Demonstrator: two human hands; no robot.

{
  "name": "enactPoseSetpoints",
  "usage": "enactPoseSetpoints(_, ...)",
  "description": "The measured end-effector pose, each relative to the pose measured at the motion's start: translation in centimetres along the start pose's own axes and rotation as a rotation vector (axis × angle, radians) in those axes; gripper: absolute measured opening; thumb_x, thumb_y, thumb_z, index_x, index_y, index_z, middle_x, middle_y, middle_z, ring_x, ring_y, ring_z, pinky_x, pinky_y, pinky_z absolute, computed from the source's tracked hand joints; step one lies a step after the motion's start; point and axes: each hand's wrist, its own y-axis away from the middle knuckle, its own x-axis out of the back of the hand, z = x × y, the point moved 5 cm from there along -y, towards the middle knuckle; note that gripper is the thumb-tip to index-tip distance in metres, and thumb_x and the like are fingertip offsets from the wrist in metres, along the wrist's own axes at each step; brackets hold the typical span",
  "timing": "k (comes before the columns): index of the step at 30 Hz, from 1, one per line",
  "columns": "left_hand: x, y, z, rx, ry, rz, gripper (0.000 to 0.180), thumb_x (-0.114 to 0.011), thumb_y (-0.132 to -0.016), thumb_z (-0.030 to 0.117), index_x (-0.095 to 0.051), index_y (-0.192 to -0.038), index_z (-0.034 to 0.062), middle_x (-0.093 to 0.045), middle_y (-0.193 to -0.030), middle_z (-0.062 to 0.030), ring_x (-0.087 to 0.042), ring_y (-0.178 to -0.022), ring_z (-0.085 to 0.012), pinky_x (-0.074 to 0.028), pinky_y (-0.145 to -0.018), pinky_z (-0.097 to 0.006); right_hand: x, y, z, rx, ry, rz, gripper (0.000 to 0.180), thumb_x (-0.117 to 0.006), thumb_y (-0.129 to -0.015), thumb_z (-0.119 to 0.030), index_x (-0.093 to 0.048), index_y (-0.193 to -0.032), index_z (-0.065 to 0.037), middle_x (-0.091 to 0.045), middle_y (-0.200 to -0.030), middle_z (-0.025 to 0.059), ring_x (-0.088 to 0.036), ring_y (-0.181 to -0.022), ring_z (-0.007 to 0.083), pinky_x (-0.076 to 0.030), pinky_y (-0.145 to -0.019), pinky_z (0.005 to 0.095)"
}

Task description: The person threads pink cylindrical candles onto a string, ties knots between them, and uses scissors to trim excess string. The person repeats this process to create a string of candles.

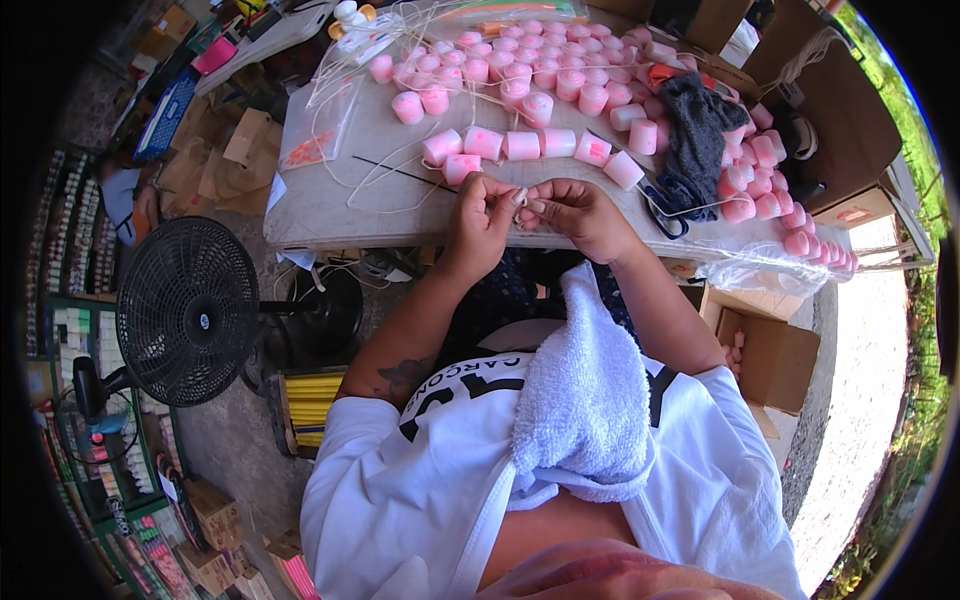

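Pinching fingertips of left hand (478,215) against right hand (572,213)

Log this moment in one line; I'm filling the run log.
left hand: pinching string | right hand: pinching string | pink cylinders: on table

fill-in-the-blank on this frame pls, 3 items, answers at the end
1. The small cylinders lined up on the table are white and ____.
2. The left hand and right hand meet over the table's ____ edge.
3. The black thing standing on the floor at the person's left is a ____.

Missing words: pink; near; fan
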Motion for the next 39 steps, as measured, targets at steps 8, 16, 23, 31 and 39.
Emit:
enactPoseSetpoints(8, 0.3, -0.1, 0.1, 0.046, 0.057, 0.067, 0.012, -0.060, -0.089, 0.010, -0.051, -0.085, 0.0029, -0.053, -0.073, -0.0011, -0.048, -0.068, -0.0071, -0.043, -0.062, -0.023, -0.9, 0.1, -1.1, 0.099, 0.366, 0.127, 0.017, -0.054, -0.091, -0.008, -0.058, -0.101, 0.006, -0.063, -0.090, 0.0066, -0.060, -0.082, 0.0115, -0.048, -0.077, 0.0244)
enactPoseSetpoints(16, 0.5, 0.0, -0.6, 0.119, 0.123, 0.045, 0.014, -0.059, -0.090, 0.014, -0.050, -0.085, 0.0042, -0.050, -0.073, 0.0018, -0.043, -0.066, -0.0045, -0.038, -0.059, -0.021, -0.3, 0.8, -1.7, 0.152, 0.429, 0.232, 0.018, -0.055, -0.091, -0.009, -0.060, -0.101, 0.005, -0.064, -0.093, 0.0062, -0.059, -0.084, 0.0109, -0.048, -0.078, 0.0253)
enactPoseSetpoints(23, 0.6, 0.0, -1.2, 0.124, 0.150, 0.058, 0.013, -0.058, -0.091, 0.014, -0.051, -0.088, 0.0031, -0.053, -0.077, 0.0005, -0.045, -0.067, -0.0046, -0.040, -0.061, -0.021, -0.3, 0.1, -1.5, 0.003, 0.318, 0.147, 0.023, -0.054, -0.093, -0.015, -0.059, -0.106, 0.003, -0.064, -0.093, 0.0063, -0.060, -0.086, 0.0122, -0.048, -0.079, 0.0260)
enactPoseSetpoints(31, 0.1, 0.0, -0.2, 0.115, 0.302, 0.047, 0.009, -0.056, -0.091, 0.008, -0.053, -0.094, 0.0006, -0.055, -0.086, -0.0021, -0.050, -0.074, -0.0057, -0.042, -0.067, -0.021, -0.4, -0.2, -1.3, 0.057, 0.347, 0.174, 0.023, -0.055, -0.093, -0.016, -0.061, -0.101, 0.004, -0.065, -0.088, 0.0068, -0.061, -0.081, 0.0114, -0.050, -0.076, 0.0251)
enactPoseSetpoints(39, 0.2, 0.1, -1.0, 0.029, 0.155, 0.037, 0.006, -0.057, -0.090, 0.006, -0.056, -0.092, 0.0007, -0.054, -0.085, -0.0017, -0.051, -0.074, -0.0063, -0.043, -0.065, -0.021, -0.6, -0.2, -1.1, 0.058, 0.256, 0.159, 0.023, -0.054, -0.094, -0.016, -0.060, -0.103, 0.004, -0.064, -0.090, 0.0064, -0.060, -0.082, 0.0112, -0.049, -0.076, 0.0250)
